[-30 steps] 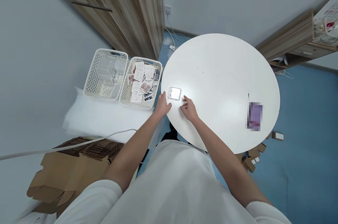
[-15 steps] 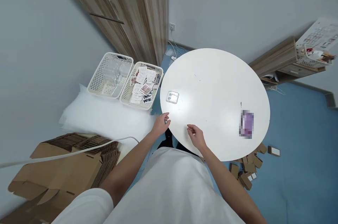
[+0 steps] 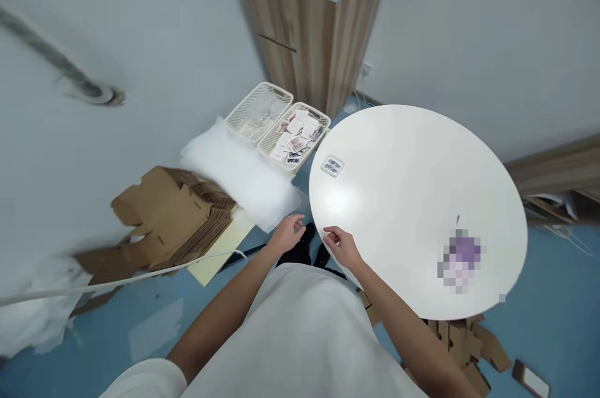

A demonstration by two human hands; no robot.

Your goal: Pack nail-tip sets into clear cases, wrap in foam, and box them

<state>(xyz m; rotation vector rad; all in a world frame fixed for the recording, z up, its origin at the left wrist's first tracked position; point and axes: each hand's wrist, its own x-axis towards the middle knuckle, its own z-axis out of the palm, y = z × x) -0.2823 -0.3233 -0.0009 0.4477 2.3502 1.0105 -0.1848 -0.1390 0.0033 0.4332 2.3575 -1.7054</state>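
My left hand (image 3: 288, 234) hangs in the air just off the table's near left edge, fingers loosely bent and thumb apart, holding nothing. Over the rim of the round white table (image 3: 398, 198) is my right hand (image 3: 344, 247), its fingers half curled and empty. A small clear case (image 3: 332, 165) with several dark oval pieces in it lies flat near the table's left edge, beyond both hands. Toward the table's right side sits a pixelated purple item (image 3: 464, 254); its kind cannot be made out.
Left of the table stand a basket of printed cards (image 3: 300, 135) and a basket of clear plastic pieces (image 3: 257, 110). White foam sheets (image 3: 244, 167) and stacked flat cardboard boxes (image 3: 173, 210) lie nearer. A white cable (image 3: 140, 273) crosses the left. Small brown boxes (image 3: 462, 342) lie on the floor.
The view has turned left, so table, baskets and cardboard appear farther right. My left hand, earlier at the table's edge, now is beside it. Both hands stay empty.
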